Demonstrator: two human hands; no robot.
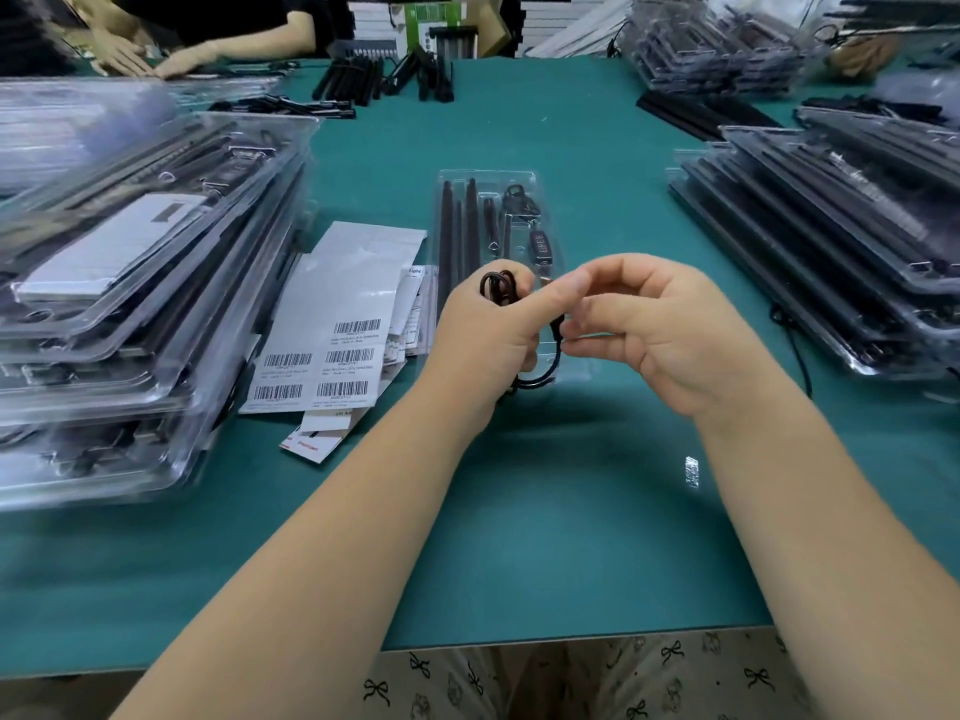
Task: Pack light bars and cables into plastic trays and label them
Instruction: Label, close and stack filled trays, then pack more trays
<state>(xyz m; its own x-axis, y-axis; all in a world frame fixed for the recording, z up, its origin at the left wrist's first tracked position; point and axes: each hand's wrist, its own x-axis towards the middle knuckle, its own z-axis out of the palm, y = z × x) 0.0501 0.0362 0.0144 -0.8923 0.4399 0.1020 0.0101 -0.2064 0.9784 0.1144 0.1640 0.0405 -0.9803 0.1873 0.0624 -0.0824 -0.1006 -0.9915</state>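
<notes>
Green tabletop (597,148), clear plastic tray (524,175) at centre. Left hand (485,337) grip holds coiled thin black cable (497,286); right hand (660,330) grip pinches its loose end. Cable light, floppy, springy; best held at coil.

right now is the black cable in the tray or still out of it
Out. The left hand grips the coiled black cable above the open tray, and the right hand fingers pinch its end.
</notes>
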